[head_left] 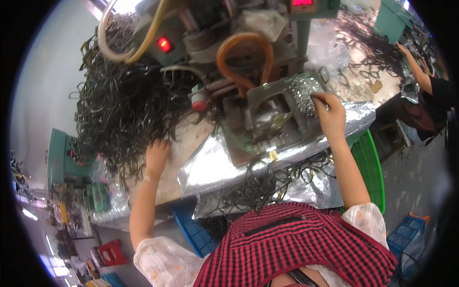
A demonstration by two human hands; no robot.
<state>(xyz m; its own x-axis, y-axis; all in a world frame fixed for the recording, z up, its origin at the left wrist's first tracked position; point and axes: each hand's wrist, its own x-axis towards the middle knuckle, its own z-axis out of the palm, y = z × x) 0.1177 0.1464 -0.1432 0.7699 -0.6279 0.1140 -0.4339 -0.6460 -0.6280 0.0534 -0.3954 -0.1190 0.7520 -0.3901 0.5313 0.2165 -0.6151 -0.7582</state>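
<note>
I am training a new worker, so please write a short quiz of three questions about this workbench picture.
1. True or false: the right hand is at the heap of small shiny metal parts.
2. What does the left hand touch?
A. the orange hose
B. the pile of dark thin loops
C. the green basket
3. Fill in: the sheet that covers the bench edge in front of the machine is ____ foil.

Key
1. True. The fingers rest on the shiny heap beside the metal plate.
2. B. The hand lies at the edge of the pile of dark thin loops; the orange hose and the green basket are apart from it.
3. Silver foil.
</note>
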